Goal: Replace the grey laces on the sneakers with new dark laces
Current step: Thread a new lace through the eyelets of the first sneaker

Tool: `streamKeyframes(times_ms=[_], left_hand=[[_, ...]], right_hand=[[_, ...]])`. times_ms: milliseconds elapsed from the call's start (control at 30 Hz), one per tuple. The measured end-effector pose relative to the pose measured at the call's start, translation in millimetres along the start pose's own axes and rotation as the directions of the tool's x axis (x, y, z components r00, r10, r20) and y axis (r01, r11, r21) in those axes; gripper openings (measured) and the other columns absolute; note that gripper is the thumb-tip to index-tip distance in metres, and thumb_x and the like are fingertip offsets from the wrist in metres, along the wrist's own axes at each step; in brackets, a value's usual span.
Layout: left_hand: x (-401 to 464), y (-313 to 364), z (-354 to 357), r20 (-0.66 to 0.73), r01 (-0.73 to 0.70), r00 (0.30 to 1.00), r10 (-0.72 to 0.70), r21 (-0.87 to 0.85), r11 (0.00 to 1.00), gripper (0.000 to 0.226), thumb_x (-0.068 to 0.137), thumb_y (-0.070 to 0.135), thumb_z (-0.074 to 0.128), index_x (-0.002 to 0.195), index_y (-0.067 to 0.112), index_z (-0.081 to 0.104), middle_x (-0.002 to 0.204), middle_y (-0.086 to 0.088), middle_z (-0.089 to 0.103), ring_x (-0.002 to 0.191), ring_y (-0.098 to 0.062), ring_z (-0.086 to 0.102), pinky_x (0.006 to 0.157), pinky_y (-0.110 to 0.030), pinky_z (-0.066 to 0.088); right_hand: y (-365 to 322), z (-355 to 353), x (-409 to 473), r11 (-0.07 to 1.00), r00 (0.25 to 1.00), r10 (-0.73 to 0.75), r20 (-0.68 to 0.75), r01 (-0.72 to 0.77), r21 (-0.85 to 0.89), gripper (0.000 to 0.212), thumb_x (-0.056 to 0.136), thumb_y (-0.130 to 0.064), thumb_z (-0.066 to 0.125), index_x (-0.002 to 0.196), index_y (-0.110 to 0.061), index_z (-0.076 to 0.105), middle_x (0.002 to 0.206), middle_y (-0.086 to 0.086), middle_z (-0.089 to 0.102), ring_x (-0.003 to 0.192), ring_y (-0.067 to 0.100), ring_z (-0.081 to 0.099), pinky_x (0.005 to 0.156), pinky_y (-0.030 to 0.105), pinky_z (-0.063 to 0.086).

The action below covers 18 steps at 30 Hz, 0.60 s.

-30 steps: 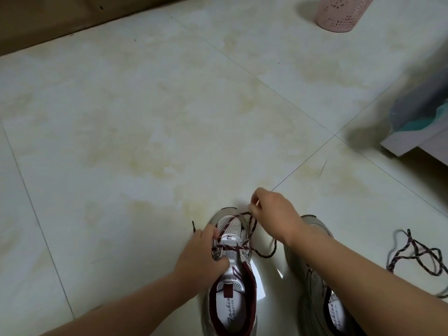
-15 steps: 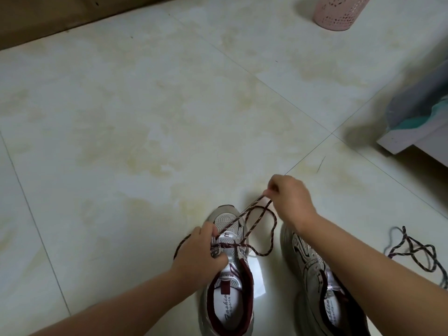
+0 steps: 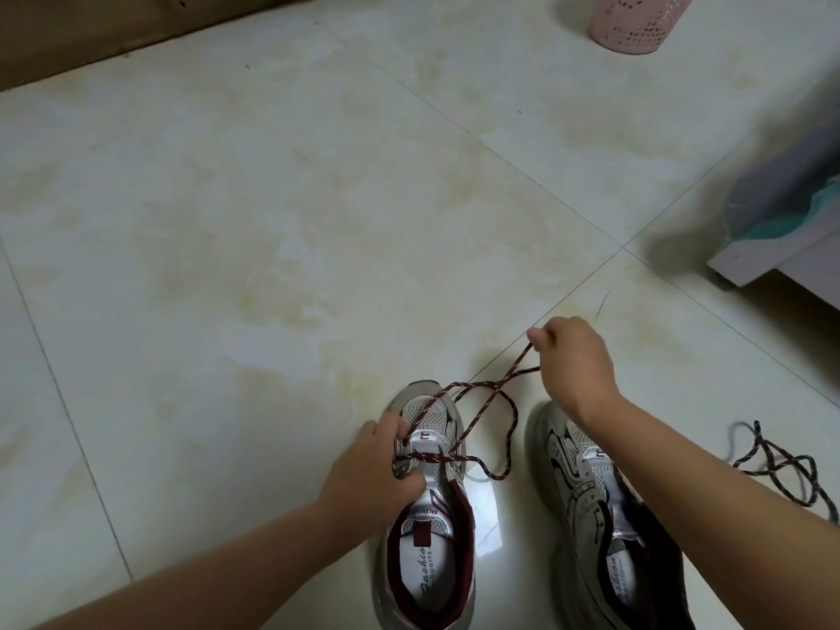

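On the pale glossy tiled floor (image 3: 272, 266), the silver mesh sneaker with maroon lining (image 3: 432, 516) sits at six o'clock. The left hand (image 3: 368, 475) pins its lowest eyelets; the right hand (image 3: 575, 361), at two o'clock, pinches the dark maroon speckled lace (image 3: 482, 402). Best to pull steadily, evening both ends, shoe held still

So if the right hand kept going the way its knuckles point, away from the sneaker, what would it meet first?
Probably nothing: the right hand, pinching the dark speckled lace, faces bare cream floor tile. The pink perforated bin stands far off to the right.
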<state>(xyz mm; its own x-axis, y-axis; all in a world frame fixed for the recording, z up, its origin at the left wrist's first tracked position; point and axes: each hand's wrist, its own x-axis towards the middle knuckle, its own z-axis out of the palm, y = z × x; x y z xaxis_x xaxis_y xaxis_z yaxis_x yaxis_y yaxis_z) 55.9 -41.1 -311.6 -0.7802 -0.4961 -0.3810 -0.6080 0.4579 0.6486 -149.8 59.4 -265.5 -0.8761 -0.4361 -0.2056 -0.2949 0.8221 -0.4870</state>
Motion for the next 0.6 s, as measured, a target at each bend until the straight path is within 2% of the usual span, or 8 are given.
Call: streamKeyframes(times_ms=[100, 200, 300, 367, 433, 467, 533, 600], left_hand=[[-1.5, 3.8, 0.0, -0.027, -0.017, 0.999, 0.018, 0.031, 0.999, 0.034, 0.076, 0.028, 0.062, 0.096, 0.03, 0.034, 0.095, 0.007, 0.046, 0.079, -0.015, 0.048, 0.069, -0.024, 0.034], [-3.6, 7.9, -1.1, -0.093, -0.063, 0.993, 0.067, 0.047, 0.997, 0.034, 0.078, 0.028, 0.062, 0.1, 0.028, 0.036, 0.093, 0.012, 0.046, 0.08, -0.013, 0.048, 0.069, -0.023, 0.034], [-4.4, 8.3, -0.7, -0.109, -0.119, 0.986, 0.127, 0.079, 0.99, 0.026, 0.077, 0.025, 0.062, 0.09, 0.027, 0.039, 0.084, 0.013, 0.046, 0.077, -0.013, 0.047, 0.064, -0.022, 0.034], [-3.1, 5.3, -0.1, -0.102, -0.132, 0.985, 0.14, 0.082, 0.988, 0.022, 0.076, 0.023, 0.063, 0.085, 0.026, 0.043, 0.079, 0.013, 0.045, 0.076, -0.011, 0.046, 0.06, -0.015, 0.032], [-1.8, 2.3, 0.9, -0.091, -0.129, 0.987, 0.134, 0.058, 0.99, 0.02, 0.076, 0.02, 0.063, 0.083, 0.026, 0.045, 0.074, 0.013, 0.042, 0.07, -0.008, 0.044, 0.059, -0.013, 0.031], [-2.0, 1.3, 0.9, -0.086, -0.124, 0.988, 0.127, 0.041, 0.991, 0.019, 0.075, 0.018, 0.063, 0.082, 0.026, 0.046, 0.072, 0.012, 0.042, 0.068, -0.007, 0.043, 0.057, -0.014, 0.03], [-2.4, 0.0, 0.2, -0.079, -0.115, 0.99, 0.116, 0.013, 0.993, 0.019, 0.075, 0.016, 0.062, 0.081, 0.026, 0.047, 0.07, 0.01, 0.041, 0.064, -0.006, 0.041, 0.056, -0.015, 0.027], [-2.6, -1.0, -0.3, -0.081, -0.111, 0.99, 0.111, 0.004, 0.994, 0.019, 0.076, 0.016, 0.062, 0.081, 0.027, 0.048, 0.07, 0.009, 0.041, 0.063, -0.006, 0.041, 0.056, -0.016, 0.028]], right_hand=[[-1.7, 5.9, -11.8, 0.98, 0.987, -0.12, 0.104, 0.134, -0.144, 0.013, 0.094, -0.011, 0.046, 0.1, -0.009, 0.057, 0.107, 0.011, 0.056, 0.106, 0.03, 0.05, 0.079, 0.034, 0.039], [-9.8, 21.0, -38.7, 0.886, 0.846, -0.314, 0.432, 0.425, -0.188, 0.032, 0.093, -0.012, 0.047, 0.125, -0.017, 0.049, 0.126, 0.003, 0.053, 0.12, 0.024, 0.045, 0.096, 0.033, 0.035], [-16.6, 35.3, -53.6, 0.888, 0.726, -0.255, 0.638, 0.437, -0.141, 0.024, 0.093, -0.032, 0.052, 0.106, -0.013, 0.056, 0.106, 0.008, 0.062, 0.103, 0.025, 0.056, 0.082, 0.031, 0.039], [-16.2, 40.4, -51.8, 0.924, 0.68, -0.188, 0.708, 0.368, -0.108, 0.022, 0.093, -0.032, 0.053, 0.087, -0.01, 0.056, 0.086, 0.01, 0.056, 0.086, 0.023, 0.053, 0.071, 0.028, 0.036], [-13.7, 39.3, -44.9, 0.966, 0.704, -0.16, 0.692, 0.255, -0.036, 0.023, 0.094, -0.027, 0.053, 0.079, -0.01, 0.053, 0.08, 0.008, 0.05, 0.079, 0.019, 0.047, 0.068, 0.025, 0.033], [-12.2, 35.6, -40.2, 0.982, 0.755, -0.142, 0.64, 0.19, -0.007, 0.023, 0.094, -0.026, 0.052, 0.079, -0.009, 0.054, 0.08, 0.008, 0.051, 0.078, 0.02, 0.047, 0.068, 0.025, 0.033], [-6.4, 24.9, -28.5, 0.997, 0.902, -0.072, 0.425, 0.059, 0.043, 0.026, 0.095, -0.024, 0.049, 0.081, -0.003, 0.056, 0.083, 0.01, 0.057, 0.08, 0.026, 0.052, 0.067, 0.028, 0.036], [3.2, 15.7, -16.6, 0.992, 0.981, 0.049, 0.189, -0.069, 0.105, 0.029, 0.096, -0.022, 0.046, 0.085, 0.003, 0.058, 0.087, 0.016, 0.063, 0.085, 0.033, 0.058, 0.071, 0.034, 0.043]])
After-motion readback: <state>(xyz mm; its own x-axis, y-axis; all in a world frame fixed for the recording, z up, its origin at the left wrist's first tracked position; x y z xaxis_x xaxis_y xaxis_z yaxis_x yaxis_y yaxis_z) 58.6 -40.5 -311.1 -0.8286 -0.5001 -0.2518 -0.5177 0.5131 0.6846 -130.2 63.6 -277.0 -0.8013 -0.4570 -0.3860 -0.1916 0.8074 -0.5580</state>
